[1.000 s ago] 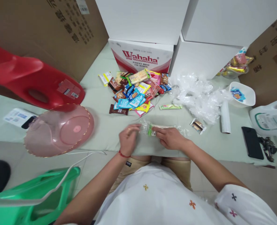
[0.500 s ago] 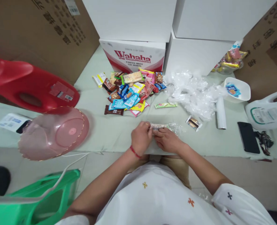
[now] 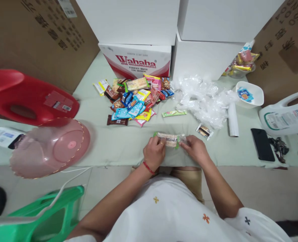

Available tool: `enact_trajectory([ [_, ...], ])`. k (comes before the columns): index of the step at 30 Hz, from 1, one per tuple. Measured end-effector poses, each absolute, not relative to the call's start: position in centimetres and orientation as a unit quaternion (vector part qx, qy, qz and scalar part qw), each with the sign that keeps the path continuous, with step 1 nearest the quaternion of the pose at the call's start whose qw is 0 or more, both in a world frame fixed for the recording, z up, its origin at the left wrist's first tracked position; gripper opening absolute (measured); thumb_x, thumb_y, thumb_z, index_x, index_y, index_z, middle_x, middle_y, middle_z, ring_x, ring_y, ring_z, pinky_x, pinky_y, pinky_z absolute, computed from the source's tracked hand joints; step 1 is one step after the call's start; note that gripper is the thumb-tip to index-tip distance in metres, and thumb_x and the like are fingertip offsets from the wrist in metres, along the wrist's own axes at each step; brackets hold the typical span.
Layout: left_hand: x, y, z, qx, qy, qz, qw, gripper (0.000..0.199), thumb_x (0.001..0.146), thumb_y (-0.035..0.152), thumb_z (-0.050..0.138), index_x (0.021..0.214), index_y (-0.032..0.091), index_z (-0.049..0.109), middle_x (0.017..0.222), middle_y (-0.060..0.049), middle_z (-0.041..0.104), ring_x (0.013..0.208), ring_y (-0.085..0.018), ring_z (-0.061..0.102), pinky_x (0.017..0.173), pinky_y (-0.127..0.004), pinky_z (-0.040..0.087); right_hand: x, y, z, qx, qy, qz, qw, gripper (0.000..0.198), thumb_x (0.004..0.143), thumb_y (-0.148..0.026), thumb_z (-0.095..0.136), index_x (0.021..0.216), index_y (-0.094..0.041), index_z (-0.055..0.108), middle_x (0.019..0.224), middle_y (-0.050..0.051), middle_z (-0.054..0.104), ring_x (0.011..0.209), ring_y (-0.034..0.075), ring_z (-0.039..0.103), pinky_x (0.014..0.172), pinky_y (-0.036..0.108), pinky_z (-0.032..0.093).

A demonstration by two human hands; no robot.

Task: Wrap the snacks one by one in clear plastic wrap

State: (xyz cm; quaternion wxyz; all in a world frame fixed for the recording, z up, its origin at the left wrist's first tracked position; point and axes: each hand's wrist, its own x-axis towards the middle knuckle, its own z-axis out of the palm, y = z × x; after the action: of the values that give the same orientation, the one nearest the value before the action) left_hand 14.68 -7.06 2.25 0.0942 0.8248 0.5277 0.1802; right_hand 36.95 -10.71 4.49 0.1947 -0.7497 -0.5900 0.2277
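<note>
We have two hands at one snack bundle [image 3: 171,139], a pale, green-ended piece in clear plastic near the front edge of the desk [image 3: 108,148]; how many bars lie inside it we cannot tell. Our left hand [image 3: 154,154] is closed around its left end, fingers curled, and our right hand [image 3: 196,148] pinches the plastic at its right end between thumb and fingers. Beyond the bundle lie two loose packets: one green packet [image 3: 174,113], and one brown-and-white packet [image 3: 204,131] near our right hand. Farther back we count more than ten packets in one heap [image 3: 139,101], too overlapped for an exact number, though two cookie-printed ones show, one at each side. The heap sits before one Wahaha box [image 3: 139,62], with three plain white boxes [image 3: 201,58] above and beside it. To the right we see one crumpled mass of clear plastic [image 3: 201,97], one white roll [image 3: 233,121], one white bowl [image 3: 250,103] holding blue packets, one white jug [image 3: 287,116], one black phone [image 3: 262,144] and one bunch of keys [image 3: 280,149]. On our left stand one red jug [image 3: 35,97] and, just beside it, one pink bowl [image 3: 70,144].
</note>
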Motion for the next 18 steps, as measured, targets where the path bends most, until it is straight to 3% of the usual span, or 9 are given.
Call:
enact_trajectory([
  [4,15.1,-7.1,2.1,0.823,0.524,0.200,0.084,0.020,0.099,0.025,0.055,0.101,0.028,0.075,0.112,-0.014,0.068,0.112,-0.032,0.054,0.088,-0.046,0.041,33.3,-9.1,5.6,-0.747,-0.582,0.209,0.244,0.018,0.098,-0.032,0.054,0.093,-0.021,0.066,0.089,0.005,0.070,0.081,0.020,0.064,0.076,0.029,0.044],
  [9,14.4,-6.4,1.6,0.842,0.459,0.233,0.160,0.022,0.092,0.018,0.053,0.097,0.021,0.074,0.095,-0.013,0.071,0.099,-0.029,0.061,0.087,-0.046,0.046,28.3,-6.4,5.8,-0.713,-0.641,0.223,0.177,0.022,0.103,-0.024,0.046,0.097,-0.019,0.066,0.096,0.008,0.070,0.088,0.021,0.064,0.076,0.029,0.043],
  [12,12.5,-6.1,1.5,0.815,0.395,0.316,0.284,0.024,0.085,0.016,0.051,0.093,0.022,0.073,0.099,-0.009,0.073,0.103,-0.025,0.065,0.094,-0.042,0.052,26.9,-6.6,5.1,-0.717,-0.652,0.206,0.134,0.030,0.108,-0.032,0.039,0.109,-0.018,0.066,0.106,0.011,0.068,0.091,0.023,0.064,0.076,0.031,0.045],
  [14,11.0,-5.8,1.4,0.743,0.433,0.374,0.348,0.024,0.086,0.016,0.048,0.088,0.023,0.071,0.097,-0.006,0.074,0.101,-0.022,0.068,0.094,-0.039,0.054,26.3,-7.6,4.6,-0.712,-0.667,0.180,0.123,0.039,0.108,-0.044,0.041,0.121,-0.015,0.064,0.114,0.015,0.066,0.096,0.026,0.063,0.079,0.034,0.048],
  [16,10.0,-5.2,1.2,0.655,0.545,0.405,0.331,0.025,0.087,0.019,0.046,0.087,0.022,0.070,0.095,-0.006,0.072,0.096,-0.022,0.068,0.091,-0.038,0.055,25.6,-8.9,4.1,-0.697,-0.691,0.150,0.121,0.053,0.104,-0.052,0.049,0.136,-0.010,0.058,0.124,0.021,0.062,0.108,0.032,0.061,0.090,0.041,0.050],
  [18,9.9,-4.4,1.0,0.629,0.618,0.377,0.284,0.025,0.088,0.023,0.047,0.091,0.021,0.072,0.097,-0.008,0.072,0.097,-0.024,0.067,0.093,-0.040,0.054,24.9,-9.9,3.4,-0.683,-0.709,0.132,0.117,0.064,0.101,-0.048,0.058,0.149,-0.008,0.047,0.138,0.026,0.056,0.123,0.037,0.054,0.101,0.049,0.046],
])
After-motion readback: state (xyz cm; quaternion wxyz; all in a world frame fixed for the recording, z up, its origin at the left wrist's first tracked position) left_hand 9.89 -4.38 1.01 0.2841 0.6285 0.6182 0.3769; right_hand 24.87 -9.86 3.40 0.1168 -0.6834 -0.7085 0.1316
